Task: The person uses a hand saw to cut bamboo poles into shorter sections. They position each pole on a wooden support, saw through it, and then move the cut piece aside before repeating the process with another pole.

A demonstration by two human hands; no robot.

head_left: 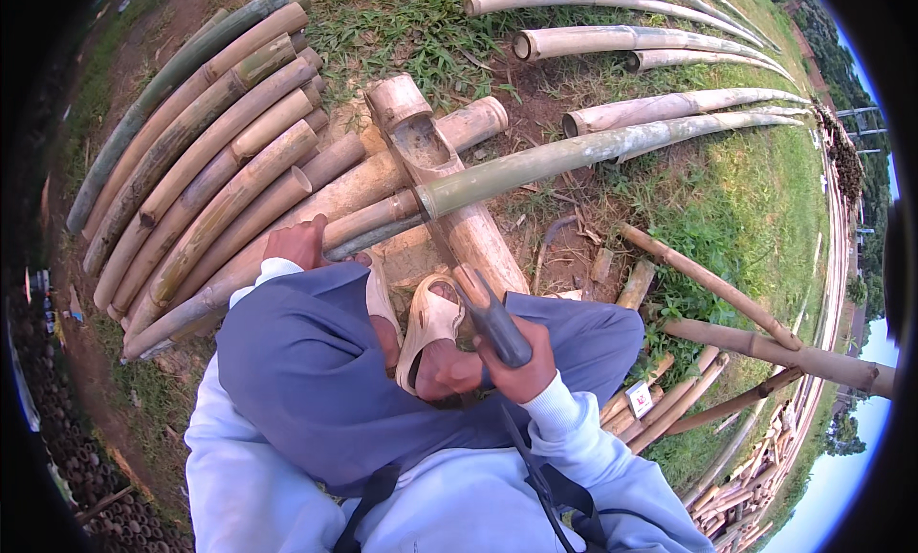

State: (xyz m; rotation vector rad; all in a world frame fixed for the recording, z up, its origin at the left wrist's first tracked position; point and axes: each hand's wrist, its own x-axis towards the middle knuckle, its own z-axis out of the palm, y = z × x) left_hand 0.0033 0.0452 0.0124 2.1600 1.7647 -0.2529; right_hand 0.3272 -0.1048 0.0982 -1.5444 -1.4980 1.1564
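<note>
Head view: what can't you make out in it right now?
In the head view:
Left hand: palm side hidden by the back of the hand.
Bamboo pole at the saw: depth of any cut too fine to judge.
White card: markings too small.
Dark pile at lower left: shadowed and cut off by the picture's black rim.

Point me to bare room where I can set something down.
Open grass lies between the stacked poles on the left and the long poles at upper right. Another grassy patch lies between the greenish pole and the leaning pole. It's crowded by the left hand, among poles, and by the right hand, with saw, sandals and notched log close.
</note>
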